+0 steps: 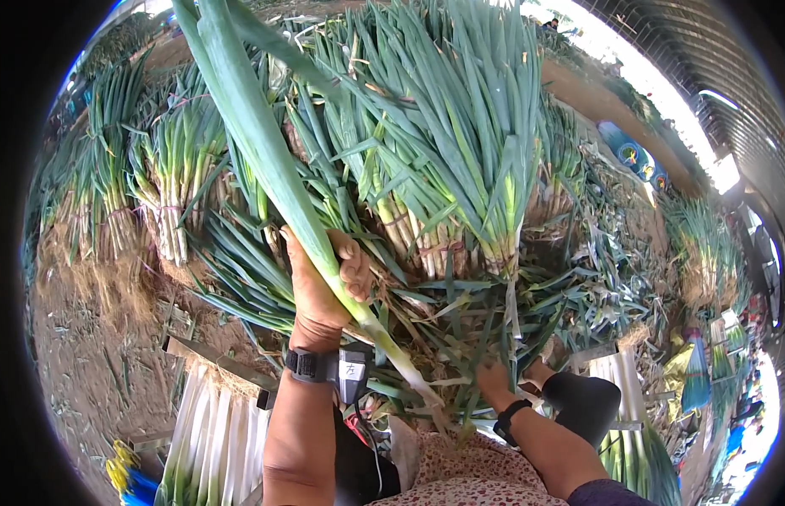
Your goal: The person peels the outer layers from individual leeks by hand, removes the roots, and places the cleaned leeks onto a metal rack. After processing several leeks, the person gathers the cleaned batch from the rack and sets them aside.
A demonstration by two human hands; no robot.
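Note:
A long leek (pixel 274 177) with broad green leaves slants from the top left down to its pale root end near my lap. My left hand (pixel 321 278) is wrapped round its stalk at mid-length. The pale lower stem sticks out below that hand. My right hand (pixel 494 379) is low, over loose leaf scraps (pixel 468 329) in front of me, apart from the leek; its fingers are smeared and partly hidden. Just beyond it stand upright leek bundles (pixel 435 236) tied with reddish bands.
More tied bundles (pixel 169 194) with shaggy roots stand at the left. White-stemmed leeks lie in metal-edged holders, one at the left (pixel 211 413) and one at the right (pixel 616 388). Leaf litter (pixel 603 278) covers the ground. Blue rolls (pixel 633 156) lie at the far right.

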